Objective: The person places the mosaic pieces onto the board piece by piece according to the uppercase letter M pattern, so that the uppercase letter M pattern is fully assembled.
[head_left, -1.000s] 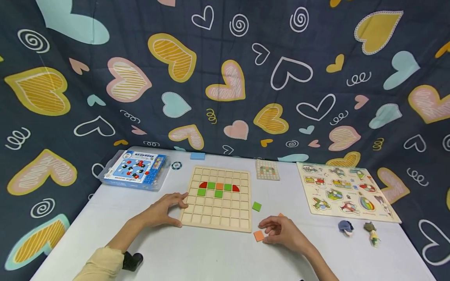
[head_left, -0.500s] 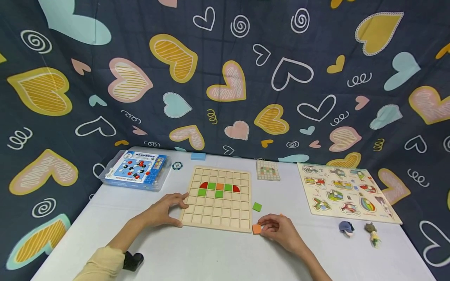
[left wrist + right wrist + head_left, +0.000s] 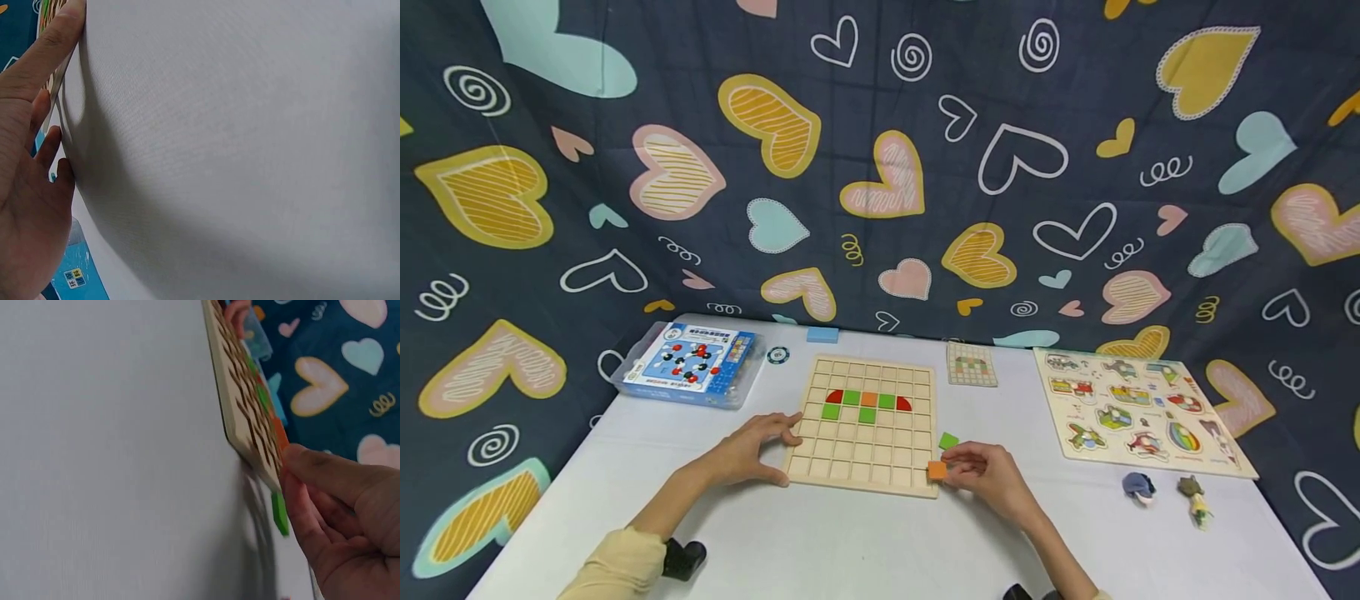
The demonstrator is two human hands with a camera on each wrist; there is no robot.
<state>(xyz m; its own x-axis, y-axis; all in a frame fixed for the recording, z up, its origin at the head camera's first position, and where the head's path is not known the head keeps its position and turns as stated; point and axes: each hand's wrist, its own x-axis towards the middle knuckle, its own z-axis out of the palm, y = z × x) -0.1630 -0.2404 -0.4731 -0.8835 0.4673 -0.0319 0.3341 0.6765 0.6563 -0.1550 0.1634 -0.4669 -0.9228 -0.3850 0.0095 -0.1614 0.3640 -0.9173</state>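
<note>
My right hand (image 3: 988,479) pinches an orange square tile (image 3: 937,471) between thumb and fingers, over the right edge of a wooden grid board (image 3: 880,486). In the right wrist view the orange tile (image 3: 281,433) juts from the fingertips beside the board's corner. Red quarter-round, green and orange tiles sit in cells across the board's middle. My left hand (image 3: 752,448) rests at the board's left edge, thumb by the near corner and fingers higher up. A loose green tile (image 3: 949,440) lies right of the board, partly behind the right hand.
A pattern card (image 3: 972,363) lies behind the board. To the right are a picture puzzle board (image 3: 1138,408) and two small figures, one blue (image 3: 1138,486) and one greenish (image 3: 1193,500). A boxed molecule set (image 3: 688,362), round chip (image 3: 778,355) and blue block (image 3: 822,334) stand back left.
My right hand has picked up the orange tile from the table and carried it up and left to the board's right edge. The left hand has stayed in place.
</note>
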